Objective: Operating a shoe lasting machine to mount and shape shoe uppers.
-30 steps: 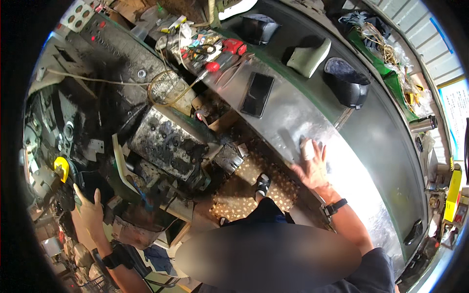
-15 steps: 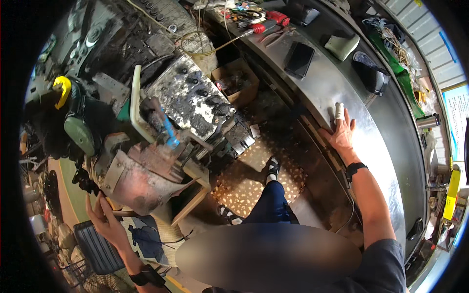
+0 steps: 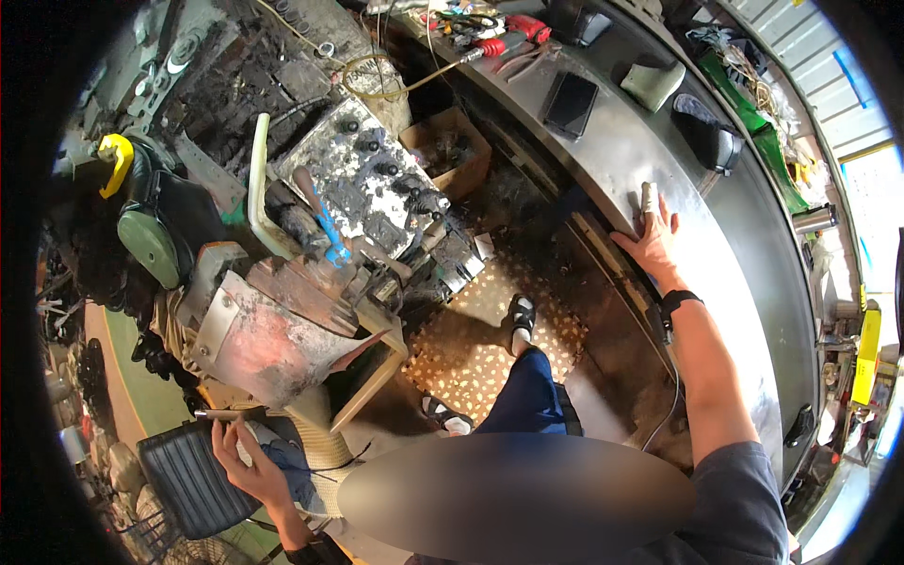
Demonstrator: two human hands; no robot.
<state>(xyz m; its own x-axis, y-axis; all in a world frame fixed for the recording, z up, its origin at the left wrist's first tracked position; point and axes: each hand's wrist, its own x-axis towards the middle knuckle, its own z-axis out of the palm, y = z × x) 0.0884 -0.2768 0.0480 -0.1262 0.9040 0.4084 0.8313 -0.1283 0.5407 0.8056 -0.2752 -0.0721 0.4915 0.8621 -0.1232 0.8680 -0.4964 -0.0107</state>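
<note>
My right hand [image 3: 652,243] lies flat on the shiny metal worktop [image 3: 687,297], fingers spread, with a pale wrapping around one finger. It holds nothing. At the lower left, my left hand [image 3: 252,468] is raised with its fingers apart and bent. Its fingertips are right by a thin grey-brown bar [image 3: 218,414] with a dark end; whether they touch it I cannot tell. Behind that hand are a black ribbed seat or case [image 3: 179,480] and a woven chair with dark cloth. Above it stands a worn metal guard [image 3: 259,339] with reddish stains, beside a blue-marked lever [image 3: 330,235].
A grimy machine block [image 3: 363,179] with knobs stands ahead. The worktop carries a black phone [image 3: 571,104], a red power tool [image 3: 513,36], pliers [image 3: 521,64] and a dark pouch [image 3: 704,137]. A cardboard box [image 3: 447,151] sits between machine and worktop. A speckled mat [image 3: 461,353] lies underfoot.
My left hand has moved down and to the right, away from the dark object beside the metal guard. My right hand stays on the worktop. The view has shifted slightly.
</note>
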